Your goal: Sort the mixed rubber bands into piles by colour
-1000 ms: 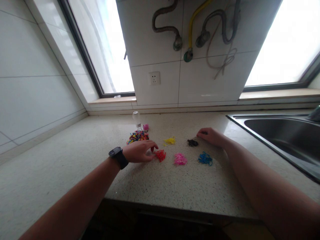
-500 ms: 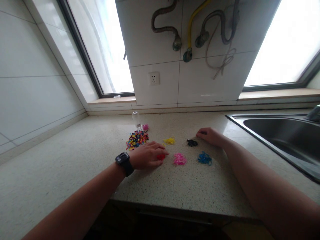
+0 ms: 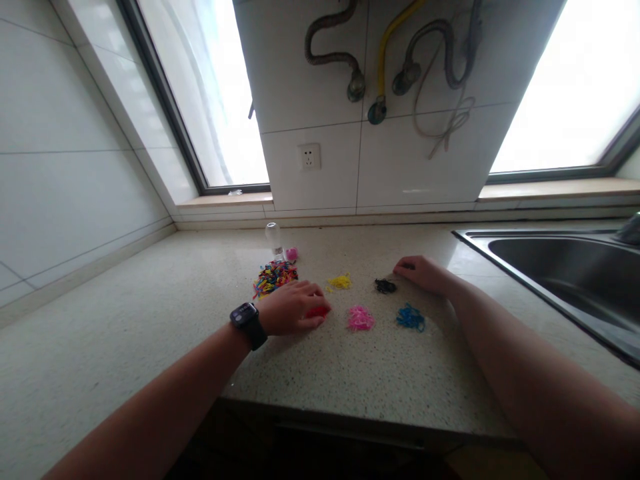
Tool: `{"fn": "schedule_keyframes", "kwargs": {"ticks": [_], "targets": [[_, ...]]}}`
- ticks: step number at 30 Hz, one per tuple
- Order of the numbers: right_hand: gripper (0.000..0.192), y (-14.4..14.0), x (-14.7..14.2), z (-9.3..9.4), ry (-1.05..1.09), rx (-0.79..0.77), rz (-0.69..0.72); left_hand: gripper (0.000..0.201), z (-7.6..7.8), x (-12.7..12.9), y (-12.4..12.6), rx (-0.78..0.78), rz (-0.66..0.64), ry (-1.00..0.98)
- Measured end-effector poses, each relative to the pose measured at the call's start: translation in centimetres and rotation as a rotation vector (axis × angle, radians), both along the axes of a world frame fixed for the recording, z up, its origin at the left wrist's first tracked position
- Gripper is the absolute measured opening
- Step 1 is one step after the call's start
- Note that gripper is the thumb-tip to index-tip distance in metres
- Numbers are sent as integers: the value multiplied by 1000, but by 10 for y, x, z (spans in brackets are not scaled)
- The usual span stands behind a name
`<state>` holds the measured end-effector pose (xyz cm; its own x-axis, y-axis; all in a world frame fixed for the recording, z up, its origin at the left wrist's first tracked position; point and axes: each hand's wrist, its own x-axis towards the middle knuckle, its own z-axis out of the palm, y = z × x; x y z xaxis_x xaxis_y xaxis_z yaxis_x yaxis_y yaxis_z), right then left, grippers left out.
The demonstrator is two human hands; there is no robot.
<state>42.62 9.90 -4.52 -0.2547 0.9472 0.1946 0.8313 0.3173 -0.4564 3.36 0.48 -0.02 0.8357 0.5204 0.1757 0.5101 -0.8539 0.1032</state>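
1. We stand at a speckled counter (image 3: 150, 333); a sink (image 3: 560, 267) lies right of the mixed pile (image 3: 275, 275).
2. Sorted colour heaps sit right of that pile: yellow (image 3: 340, 282), black (image 3: 385, 286), pink (image 3: 360, 318), blue (image 3: 411, 317).
3. Our left hand (image 3: 290, 307), curled, covers the red heap (image 3: 318, 311); its grasp is hidden.
4. Our right hand (image 3: 423, 272) rests loosely curled beyond the black heap; whether it holds anything, we cannot tell.

On the counter (image 3: 350, 373) there are six small heaps of rubber bands: one mixed-colour heap (image 3: 274, 275), one red heap (image 3: 319, 311), one yellow heap (image 3: 340, 282), one pink heap (image 3: 360, 318), one black heap (image 3: 385, 286) and one blue heap (image 3: 411, 317). There are two hands, the left hand (image 3: 291, 307) and the right hand (image 3: 420, 272). One watch (image 3: 246, 319), one small bottle (image 3: 273, 239), one sink (image 3: 565, 270), one wall socket (image 3: 309, 157) and two windows are seen.
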Motion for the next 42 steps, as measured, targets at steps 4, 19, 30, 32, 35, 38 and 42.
{"fn": "schedule_keyframes", "kwargs": {"ticks": [4, 19, 30, 32, 35, 38, 42], "targets": [[29, -1, -1, 1, -9, 0, -15, 29, 1, 2, -2, 20, -9, -12], [30, 1, 1, -1, 14, -17, -10, 28, 5, 14, -14, 132, -48, -10], [31, -2, -1, 2, 2, -6, -8, 18, -19, 58, -69, 82, -280, -92], [31, -2, -1, 2, 4, 2, 1, 17, -26, 63, -78, 69, -302, -95], [29, -3, -4, 4, -26, 21, -23, 19, -31, 66, -85, 72, -322, -86], [30, -5, -8, 7, -52, 66, -28, 22, -32, 67, -85, 76, -316, -91], [31, -11, -20, 15, -23, 147, 2, 24, -30, 66, -83, 85, -324, -95]]}}
